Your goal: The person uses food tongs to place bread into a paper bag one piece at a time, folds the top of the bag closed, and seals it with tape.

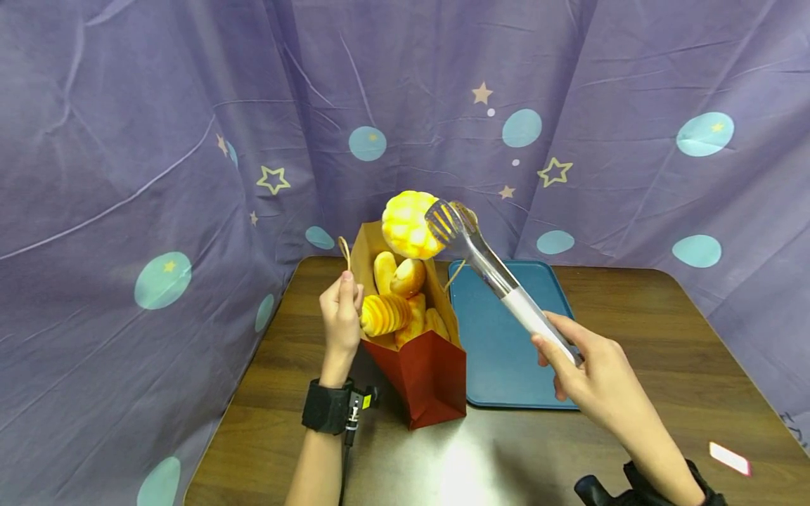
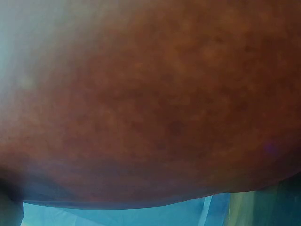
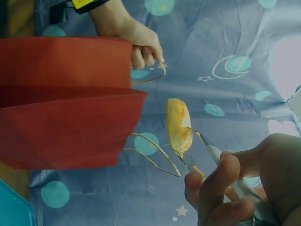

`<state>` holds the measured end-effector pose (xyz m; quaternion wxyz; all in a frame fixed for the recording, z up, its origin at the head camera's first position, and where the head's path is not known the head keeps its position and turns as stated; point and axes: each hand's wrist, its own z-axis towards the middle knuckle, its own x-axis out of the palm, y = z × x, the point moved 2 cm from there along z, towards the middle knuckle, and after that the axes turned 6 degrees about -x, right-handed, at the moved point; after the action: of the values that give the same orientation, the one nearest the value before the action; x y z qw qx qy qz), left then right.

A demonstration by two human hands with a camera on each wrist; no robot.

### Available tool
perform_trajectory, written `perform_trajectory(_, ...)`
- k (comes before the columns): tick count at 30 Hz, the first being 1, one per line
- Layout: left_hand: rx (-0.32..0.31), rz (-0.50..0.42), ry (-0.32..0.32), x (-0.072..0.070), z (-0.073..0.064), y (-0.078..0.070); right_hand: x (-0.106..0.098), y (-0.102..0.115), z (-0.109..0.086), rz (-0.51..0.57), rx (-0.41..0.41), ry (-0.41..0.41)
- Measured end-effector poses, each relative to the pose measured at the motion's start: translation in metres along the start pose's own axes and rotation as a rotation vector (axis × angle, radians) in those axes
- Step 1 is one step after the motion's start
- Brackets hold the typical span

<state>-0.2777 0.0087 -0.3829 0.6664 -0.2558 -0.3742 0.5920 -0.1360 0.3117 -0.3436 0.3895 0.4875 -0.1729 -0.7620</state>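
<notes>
A red paper bag (image 1: 433, 379) stands open on the table with several bread pieces inside, among them a ridged roll (image 1: 386, 314) and a round bun (image 1: 408, 278). My left hand (image 1: 342, 309) pinches one of the bag's cord handles (image 3: 162, 70) at its left rim. Metal tongs (image 1: 490, 267) with white grips are held in my right hand (image 1: 588, 365). Between the tong heads is a yellow scored bun (image 1: 408, 225), raised above the bag's far end; the right wrist view shows this bun (image 3: 178, 125) edge-on, apart from the bag. Reddish-brown bag paper (image 2: 150, 103) fills most of the left wrist view.
A blue tray (image 1: 519, 351) lies on the wooden table (image 1: 639, 330) right of the bag. A small white-and-pink card-like object (image 1: 730, 458) is near the table's right side. Behind the table hangs a purple patterned curtain (image 1: 418, 91).
</notes>
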Motion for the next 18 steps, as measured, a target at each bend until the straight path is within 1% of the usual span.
perform_trajectory(6,0.000,0.000,-0.002,0.000,-0.001,0.001,0.009,0.001,-0.001,-0.004,0.011,0.046)
perform_trajectory(13,-0.004,-0.005,-0.011,-0.001,-0.001,0.001,0.012,0.001,0.000,0.102,0.120,0.159)
perform_trajectory(15,-0.003,-0.008,-0.016,0.000,-0.001,0.001,0.012,0.001,0.000,0.119,0.137,0.167)
perform_trajectory(18,-0.003,-0.014,-0.015,0.000,0.000,0.002,0.010,0.001,-0.001,0.133,0.133,0.137)
